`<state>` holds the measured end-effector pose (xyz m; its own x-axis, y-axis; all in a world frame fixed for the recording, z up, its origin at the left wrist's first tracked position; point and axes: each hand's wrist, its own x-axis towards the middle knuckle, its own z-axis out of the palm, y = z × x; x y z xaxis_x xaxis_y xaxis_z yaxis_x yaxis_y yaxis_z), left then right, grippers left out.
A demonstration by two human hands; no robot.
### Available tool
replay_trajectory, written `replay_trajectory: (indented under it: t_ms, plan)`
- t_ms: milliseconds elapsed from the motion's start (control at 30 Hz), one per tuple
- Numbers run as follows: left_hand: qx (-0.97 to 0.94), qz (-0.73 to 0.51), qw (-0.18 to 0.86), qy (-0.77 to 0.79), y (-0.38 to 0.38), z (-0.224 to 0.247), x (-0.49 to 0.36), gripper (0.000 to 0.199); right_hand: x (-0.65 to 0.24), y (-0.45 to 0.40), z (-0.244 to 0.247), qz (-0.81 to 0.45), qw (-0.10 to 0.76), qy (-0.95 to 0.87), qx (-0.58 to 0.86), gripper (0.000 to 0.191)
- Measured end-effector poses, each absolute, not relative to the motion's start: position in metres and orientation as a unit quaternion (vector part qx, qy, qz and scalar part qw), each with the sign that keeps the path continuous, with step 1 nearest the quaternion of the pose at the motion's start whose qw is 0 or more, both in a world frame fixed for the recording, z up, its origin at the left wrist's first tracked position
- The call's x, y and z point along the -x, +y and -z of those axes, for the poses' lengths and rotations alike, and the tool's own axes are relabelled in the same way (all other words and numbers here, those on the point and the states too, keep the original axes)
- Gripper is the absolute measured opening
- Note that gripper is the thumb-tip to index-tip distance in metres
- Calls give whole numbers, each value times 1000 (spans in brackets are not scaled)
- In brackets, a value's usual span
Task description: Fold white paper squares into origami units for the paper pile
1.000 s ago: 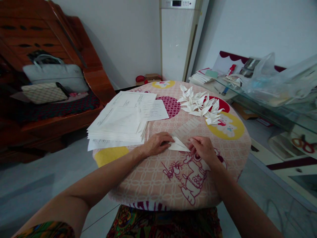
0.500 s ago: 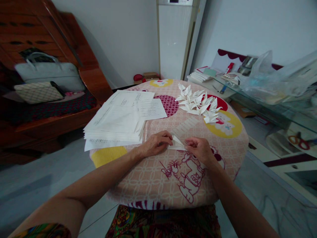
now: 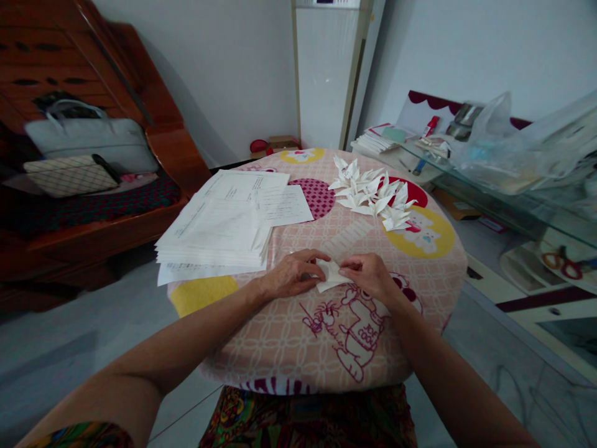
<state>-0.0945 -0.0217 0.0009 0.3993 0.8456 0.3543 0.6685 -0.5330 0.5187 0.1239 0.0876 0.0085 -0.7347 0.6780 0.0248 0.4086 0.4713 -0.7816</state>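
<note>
A small piece of folded white paper [image 3: 332, 275] lies on the patterned tablecloth [image 3: 289, 336] between my two hands. My left hand [image 3: 298, 272] grips its left side, the thumb and fingers bent around the edge. On the other side, my right hand [image 3: 367, 274] pinches the paper near its upper right edge. Just beyond my hands, a pale strip of printed paper [image 3: 349, 238] rests flat. Farther back on the right sits a cluster of folded paper cranes [image 3: 373, 190]. My fingers cover parts of the folded paper.
A thick stack of printed sheets [image 3: 214, 224] occupies the table's left side. To the right, a glass-topped stand [image 3: 489, 180] bears plastic bags [image 3: 527, 149] and papers, with scissors [image 3: 562, 261] below. At left stands a wooden bench [image 3: 163, 149] with a grey bag [image 3: 93, 143].
The folded paper has gone from a pointed triangular look to a wider, more opened shape. My left hand has shifted slightly over it, and my right hand has moved a little left.
</note>
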Motion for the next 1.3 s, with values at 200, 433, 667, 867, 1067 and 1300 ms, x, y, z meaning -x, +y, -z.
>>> replay_trajectory:
  t_ms: [200, 433, 667, 867, 1067, 1300]
  plan:
    - [-823, -281, 143, 473, -23, -3, 94, 16, -126, 94, -6, -379, 173, -853, 314, 28]
    - [-821, -270, 144, 482, -23, -5, 94, 16, -123, 91, -4, -348, 168, -873, 296, 23]
    - [-821, -273, 136, 483, -23, -3, 94, 15, -126, 86, -5, -337, 183, -872, 304, 28]
    - [-837, -240, 123, 476, -22, -5, 93, 22, -132, 88, -2, -358, 202, -864, 291, 32]
    - [-849, -180, 62, 492, -18, 0, 87, 39, -132, 85, -8, -343, 192, -867, 306, 30]
    - [-845, -196, 75, 492, -18, 0, 87, 40, -130, 84, -4, -316, 192, -866, 338, 25]
